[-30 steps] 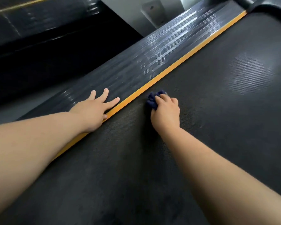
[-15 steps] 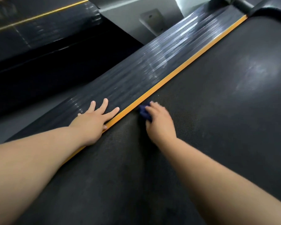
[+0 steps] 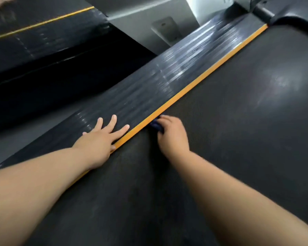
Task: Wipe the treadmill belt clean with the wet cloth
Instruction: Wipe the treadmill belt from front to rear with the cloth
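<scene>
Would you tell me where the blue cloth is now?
Head view, mid-frame: the blue cloth lies on the treadmill belt under the right hand, against the orange edge strip.

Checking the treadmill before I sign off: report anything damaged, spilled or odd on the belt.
Nothing damaged or spilled. One pale patch on the belt, beyond the right hand and its cloth, looks lighter than the dark surface around it; whether glare, moisture or residue, I cannot tell. The orange strip runs straight.

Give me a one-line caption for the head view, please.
Right hand holds a dark blue cloth against the treadmill belt beside the orange strip, left hand flat on the side rail.
</scene>
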